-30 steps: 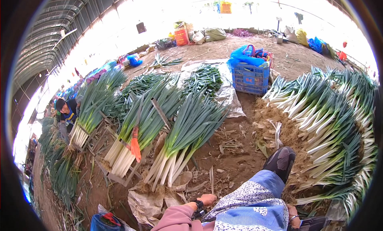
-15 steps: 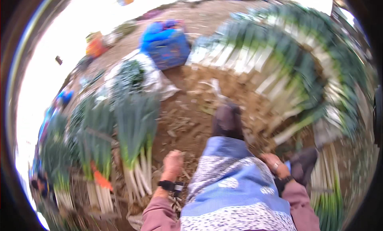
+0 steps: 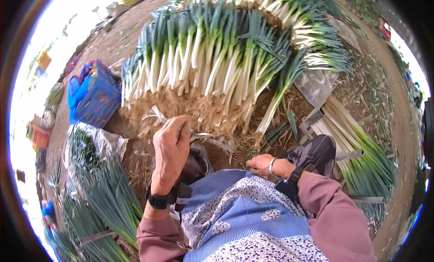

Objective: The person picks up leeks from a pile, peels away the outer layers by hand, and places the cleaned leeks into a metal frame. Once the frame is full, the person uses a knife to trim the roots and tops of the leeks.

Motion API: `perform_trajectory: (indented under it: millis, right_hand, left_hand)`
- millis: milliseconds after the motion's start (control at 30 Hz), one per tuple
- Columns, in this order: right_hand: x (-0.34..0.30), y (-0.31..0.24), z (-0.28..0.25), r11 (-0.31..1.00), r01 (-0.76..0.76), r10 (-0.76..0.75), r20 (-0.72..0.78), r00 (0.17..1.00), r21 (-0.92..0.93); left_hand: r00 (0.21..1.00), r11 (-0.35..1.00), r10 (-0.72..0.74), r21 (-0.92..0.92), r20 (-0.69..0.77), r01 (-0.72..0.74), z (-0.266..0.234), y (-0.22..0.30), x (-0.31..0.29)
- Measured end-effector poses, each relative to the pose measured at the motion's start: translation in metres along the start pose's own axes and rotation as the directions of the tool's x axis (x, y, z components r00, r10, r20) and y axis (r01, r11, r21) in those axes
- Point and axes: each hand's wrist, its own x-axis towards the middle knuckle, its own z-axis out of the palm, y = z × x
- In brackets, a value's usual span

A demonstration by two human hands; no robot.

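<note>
My left hand [image 3: 169, 149] is raised in front of my lap, its fingers bent together; whatever they hold, if anything, is hidden. Beyond it lies a wide curved row of leeks [image 3: 194, 58], roots toward me and green leaves pointing away. My right hand [image 3: 264, 165], with a bracelet at the wrist, rests low beside my knee with curled fingers, and its grip is hidden too. Close to that hand, one leek [image 3: 276, 103] lies aslant at the row's right end. Pale strips [image 3: 219, 144] lie on the ground just past my left hand.
Leek bundles bound with strips lie at my left [image 3: 108, 194] and right [image 3: 361, 153]. A blue container [image 3: 97, 101] stands at the far left, near a white plastic sheet [image 3: 106, 142]. Another leek row [image 3: 312, 40] curves behind the first. Grey plastic [image 3: 316, 85] lies right.
The view has swung right, so the leek row sits further left. My left hand has risen forward toward the roots. My right hand has come forward beside my knee.
</note>
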Motion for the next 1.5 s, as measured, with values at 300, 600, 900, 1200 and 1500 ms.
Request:
perform_trajectory:
  millis: [300,600,900,1200,1500]
  right_hand:
    - [0.063,0.118,0.001,0.944,-0.210,0.278,-0.264,0.924,0.256]
    - [0.110,0.235,0.059,0.518,-0.403,0.835,-0.343,0.431,0.755]
    - [0.196,0.249,0.056,0.202,-0.590,0.978,-0.195,0.077,0.782]
    - [0.200,0.266,0.054,-0.031,-0.437,0.999,0.045,0.022,0.899]
    - [0.095,0.170,-0.040,-0.111,0.444,0.844,-0.151,0.514,0.889]
  left_hand:
    - [0.965,0.985,0.150,-0.122,0.214,-0.126,0.108,-0.037,0.088]
    - [0.759,0.985,0.101,0.043,0.643,-0.168,0.148,-0.036,0.086]
    - [0.594,0.975,0.046,0.092,0.803,-0.200,0.153,-0.037,0.081]
    - [0.545,0.956,0.039,0.127,0.838,-0.264,0.155,-0.038,0.083]
    - [0.726,0.999,-0.014,-0.017,0.688,0.036,0.168,-0.048,0.062]
